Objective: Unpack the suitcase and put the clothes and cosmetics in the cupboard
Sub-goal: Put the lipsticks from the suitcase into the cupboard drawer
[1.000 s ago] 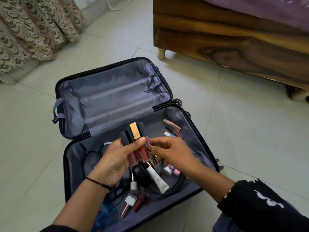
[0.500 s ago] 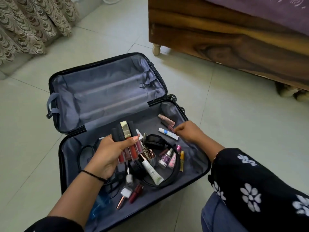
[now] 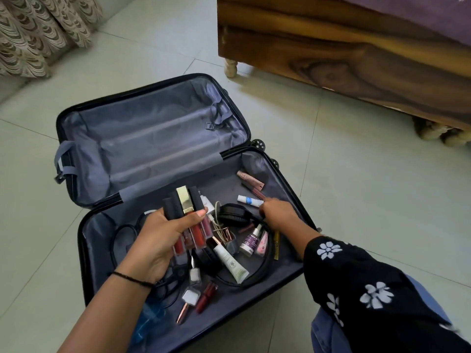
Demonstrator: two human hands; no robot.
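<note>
Glossy tile floor (image 3: 331,174); polished wood bed (image 3: 356,59); cloth-lined suitcase (image 3: 153,138).

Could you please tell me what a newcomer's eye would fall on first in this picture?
The open suitcase on the tiled floor dominates, its near half strewn with cosmetics around black headphones. At the centre, the left hand grips a bunch of lip gloss tubes, while the right hand reaches for a white-and-blue tube at the right.

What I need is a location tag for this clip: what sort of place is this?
Probably a home bedroom: a wooden bed frame with purple bedding, a patterned curtain, and an open suitcase on the tiled floor.
</note>
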